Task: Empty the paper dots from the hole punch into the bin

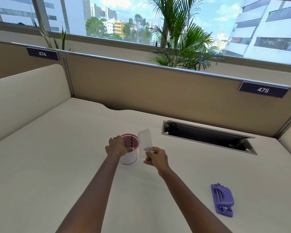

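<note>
Mid-frame, my left hand (118,146) grips the bin (129,158) rim; my right hand (156,157) pinches the clear tray (145,142) just beside it; the hole punch (222,200) lies lower right.

Bright daylight, wide-angle view.
Light pours in through the window (141,22) at the far side, leaving the desk (57,157) evenly lit with only faint, soft shadows beside the bin (129,158) and the hole punch (223,200). The white buildings (267,31) outside look washed out. Straight lines bow toward the edges, plainly so along the partition rail (158,65). The centre is fairly sharp; the clear plastic tray (144,142) looks hazy.
</note>
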Available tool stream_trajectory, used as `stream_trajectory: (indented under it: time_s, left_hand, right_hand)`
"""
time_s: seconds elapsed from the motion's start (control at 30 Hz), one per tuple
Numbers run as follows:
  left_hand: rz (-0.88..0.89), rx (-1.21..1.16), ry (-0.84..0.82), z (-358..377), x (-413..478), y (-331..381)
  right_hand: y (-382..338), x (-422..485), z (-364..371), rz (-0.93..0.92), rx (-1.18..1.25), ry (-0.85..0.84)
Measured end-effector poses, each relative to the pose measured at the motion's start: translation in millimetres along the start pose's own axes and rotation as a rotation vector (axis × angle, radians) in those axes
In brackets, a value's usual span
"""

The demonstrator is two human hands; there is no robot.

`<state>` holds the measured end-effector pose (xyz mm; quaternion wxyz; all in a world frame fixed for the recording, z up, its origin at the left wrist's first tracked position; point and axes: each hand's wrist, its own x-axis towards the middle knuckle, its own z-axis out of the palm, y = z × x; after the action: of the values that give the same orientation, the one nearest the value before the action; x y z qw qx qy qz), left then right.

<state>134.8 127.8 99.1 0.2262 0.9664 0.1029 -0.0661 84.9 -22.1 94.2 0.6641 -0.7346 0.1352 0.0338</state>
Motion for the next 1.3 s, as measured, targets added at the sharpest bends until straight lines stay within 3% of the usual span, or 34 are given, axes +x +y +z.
stream_trajectory:
  time_s: [0.2, 0.4, 0.5, 0.57, 0.63, 0.7, 0.87, 0.93, 1.07, 1.23, 1.3]
  left_hand:
    - [0.006, 0.002, -0.006, -0.5, -1.0, -0.3]
    - [0.007, -0.043, -0.033, 0.6, -0.5, -2.9]
    - [0.077, -0.139, 0.117, 5.9, -9.5, -0.9]
    - [0.2, -0.347, 0.307, 15.0, -24.8, 5.7]
    - [0.341, -0.577, 0.332, 29.0, -46.0, 18.4]
    - [0.357, -0.762, 0.172, 50.4, -68.9, 31.9]
    - [-0.044, -1.295, -0.547, 110.5, -107.2, 50.8]
    - [-0.163, -1.546, -0.736, 126.5, -114.3, 49.8]
    - [-0.289, -1.783, -0.892, 142.6, -119.3, 54.9]
    - [-0.386, -1.829, -0.875, 147.5, -121.2, 54.7]
    - [-0.421, -1.84, -0.9, 145.3, -124.6, 55.7]
  right_hand:
    - [7.1, -9.6, -9.5, 0.13, 0.2, -0.127]
    - [15.6, -23.0, -28.7, 0.135, 0.287, -0.194]
    - [22.2, -32.2, -42.1, 0.126, 0.283, -0.183]
    - [28.2, -39.5, -51.8, 0.126, 0.293, -0.181]
    - [35.0, -47.7, -62.0, 0.129, 0.3, -0.181]
    - [42.3, -56.3, -70.8, 0.133, 0.295, -0.187]
    - [58.5, -76.7, -90.1, 0.177, 0.293, -0.218]
    - [62.7, -82.9, -95.9, 0.209, 0.26, -0.228]
    - [69.9, -87.6, -118.4, 0.205, 0.006, -0.072]
    - [81.3, -79.7, -169.1, -0.089, -0.539, 0.525]
    - [86.8, -73.3, -188.5, -0.068, -0.611, 0.63]
